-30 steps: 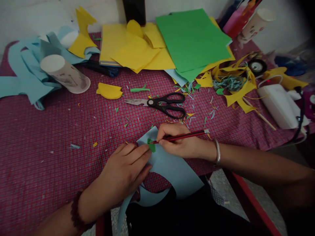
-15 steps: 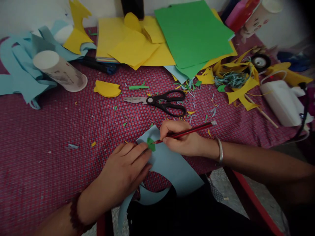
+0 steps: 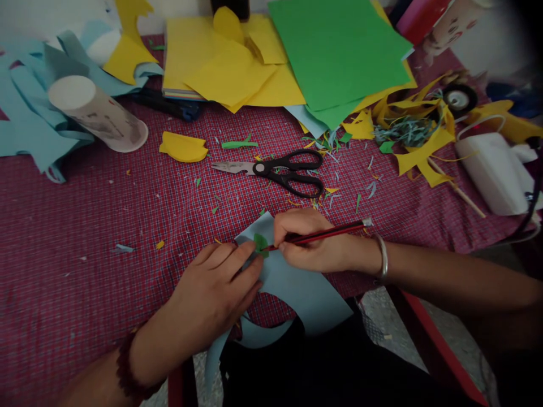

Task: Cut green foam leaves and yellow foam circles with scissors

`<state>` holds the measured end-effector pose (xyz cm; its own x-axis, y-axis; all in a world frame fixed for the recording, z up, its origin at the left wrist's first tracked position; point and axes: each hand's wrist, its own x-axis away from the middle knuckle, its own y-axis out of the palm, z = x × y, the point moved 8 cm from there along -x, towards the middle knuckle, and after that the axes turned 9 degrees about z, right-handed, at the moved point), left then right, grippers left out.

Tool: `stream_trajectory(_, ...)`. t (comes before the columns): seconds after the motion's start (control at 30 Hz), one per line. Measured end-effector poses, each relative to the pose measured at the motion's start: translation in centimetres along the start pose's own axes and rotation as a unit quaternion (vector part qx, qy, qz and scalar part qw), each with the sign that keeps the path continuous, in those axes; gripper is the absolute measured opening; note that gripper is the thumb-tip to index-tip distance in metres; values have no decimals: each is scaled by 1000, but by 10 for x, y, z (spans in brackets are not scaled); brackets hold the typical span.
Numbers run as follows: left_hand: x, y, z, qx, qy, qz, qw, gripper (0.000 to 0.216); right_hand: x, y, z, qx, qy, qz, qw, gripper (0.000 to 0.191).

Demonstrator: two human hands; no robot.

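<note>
A red-and-black pencil is pinched in my right hand, its tip at the edge of a small green paper piece. That piece lies on a light blue paper sheet with a large curved cut-out, which hangs over the table's front edge. My left hand lies flat, fingers stretched out, its fingertips pressing the green piece and the blue sheet down. Beyond both hands, black-handled scissors rest on the checked cloth, pointing left.
Yellow sheets and green sheets are stacked at the back. A paper cup and blue scraps stand left. At right are yellow scraps, a wooden stick and a white device.
The pencil's rear end has dipped slightly while its tip stays by the green piece. My left hand keeps its place, and the view has shifted a little.
</note>
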<state>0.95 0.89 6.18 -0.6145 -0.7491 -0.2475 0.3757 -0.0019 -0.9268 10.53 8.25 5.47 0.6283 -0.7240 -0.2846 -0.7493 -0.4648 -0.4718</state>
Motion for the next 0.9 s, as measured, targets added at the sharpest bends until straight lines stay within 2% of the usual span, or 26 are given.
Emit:
stream_trajectory(0.13, 0, 2, 0, -7, 4, -10, 1000, 22, 2, 0, 0, -11, -12, -5, 1000, 12)
stream_trajectory(0.33, 1, 2, 0, -11, 2, -9, 1000, 22, 0, -2, 2, -10, 28, -12, 999, 11)
stream_trajectory(0.47, 1, 2, 0, -5, 2, -9, 1000, 22, -1, -1, 1, 10, 30, -9, 999, 10)
stream_trajectory(0.7, -1, 1, 1, -2, 1, 1, 1000, 20, 0, -1, 1, -42, 35, -8, 998, 12)
stream_trajectory(0.77, 0, 1, -2, 14, -11, -8, 1000, 21, -1, -8, 7, -103, 73, 15, 992, 12)
stream_trajectory(0.9, 0, 0, -18, 131, -72, -3, 989, 19, -4, -36, 23, -244, 133, 123, 953, 6)
